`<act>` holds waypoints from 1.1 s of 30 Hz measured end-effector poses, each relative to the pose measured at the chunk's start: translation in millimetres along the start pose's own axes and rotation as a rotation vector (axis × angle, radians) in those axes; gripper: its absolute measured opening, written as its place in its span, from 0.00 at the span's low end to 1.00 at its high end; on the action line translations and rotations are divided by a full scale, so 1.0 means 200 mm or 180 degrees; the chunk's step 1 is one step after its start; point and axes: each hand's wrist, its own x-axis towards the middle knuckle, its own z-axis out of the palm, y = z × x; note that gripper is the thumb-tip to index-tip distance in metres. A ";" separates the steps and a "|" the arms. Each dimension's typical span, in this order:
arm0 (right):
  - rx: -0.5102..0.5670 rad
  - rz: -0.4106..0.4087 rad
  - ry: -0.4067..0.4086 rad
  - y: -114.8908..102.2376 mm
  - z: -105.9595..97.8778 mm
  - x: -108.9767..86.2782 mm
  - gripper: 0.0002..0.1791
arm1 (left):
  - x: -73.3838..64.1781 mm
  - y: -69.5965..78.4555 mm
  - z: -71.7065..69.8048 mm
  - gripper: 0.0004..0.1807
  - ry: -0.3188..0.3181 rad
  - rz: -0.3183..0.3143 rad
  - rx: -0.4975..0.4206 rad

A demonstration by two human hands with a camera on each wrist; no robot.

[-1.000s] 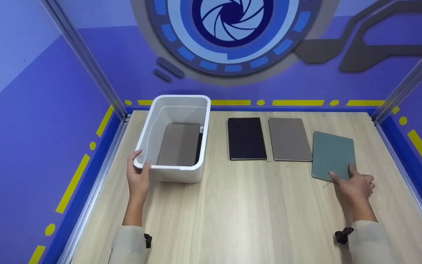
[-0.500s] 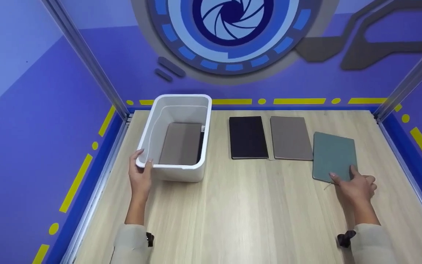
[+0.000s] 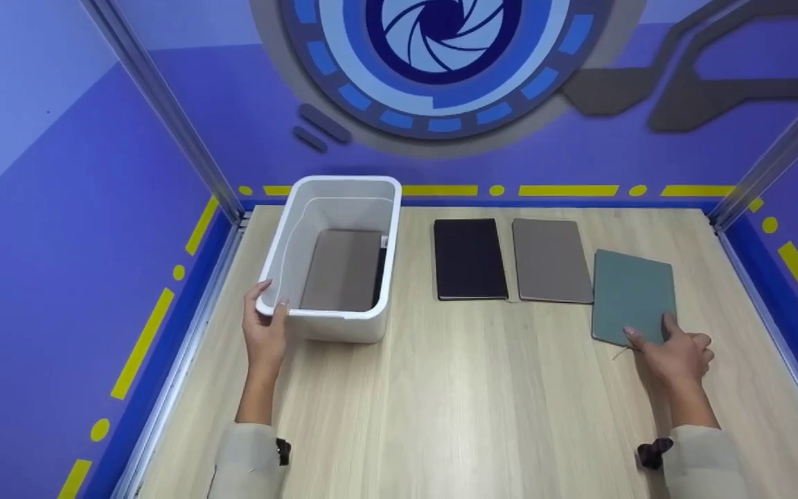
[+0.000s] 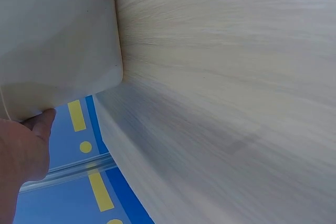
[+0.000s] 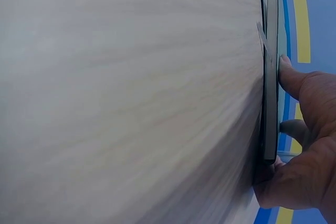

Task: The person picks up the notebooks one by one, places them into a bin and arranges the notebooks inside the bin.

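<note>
At the left, a white plastic bin (image 3: 343,327) stands on the table. My left hand (image 3: 264,339) grips its near left corner, thumb over the front rim and fingers at the left side; the left wrist view shows part of this hand (image 4: 23,153) against the bin's wall (image 4: 58,35). A green notebook (image 3: 631,291) lies slightly turned at the right. My right hand (image 3: 676,353) holds its near right corner. In the right wrist view two fingertips touch the cover of the notebook (image 5: 271,93), while other fingers are at its edge, partly hidden.
A black notebook (image 3: 470,260) and a taupe notebook (image 3: 551,260) lie in a row left of the green one, whose edge meets the taupe one. Inside the bin are another taupe notebook (image 3: 343,270) and a dark item (image 3: 379,281). Blue walls (image 3: 233,125) border the wooden table (image 3: 468,388).
The view has shifted very slightly. Both hands, the bin and the notebooks keep their places.
</note>
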 end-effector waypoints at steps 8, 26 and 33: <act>0.0026 0.0043 -0.0047 0.01 0.01 -0.04 0.60 | -0.01 0.00 -0.01 0.27 0.0034 0.0003 0.0024; -0.0147 -0.0080 -0.0046 -0.01 0.01 -0.08 0.60 | -0.01 -0.01 0.00 0.28 0.0038 0.0051 -0.0006; -0.0152 -0.0052 -0.0065 -0.01 0.03 -0.11 0.61 | 0.00 -0.01 0.00 0.27 -0.0008 0.0088 -0.0033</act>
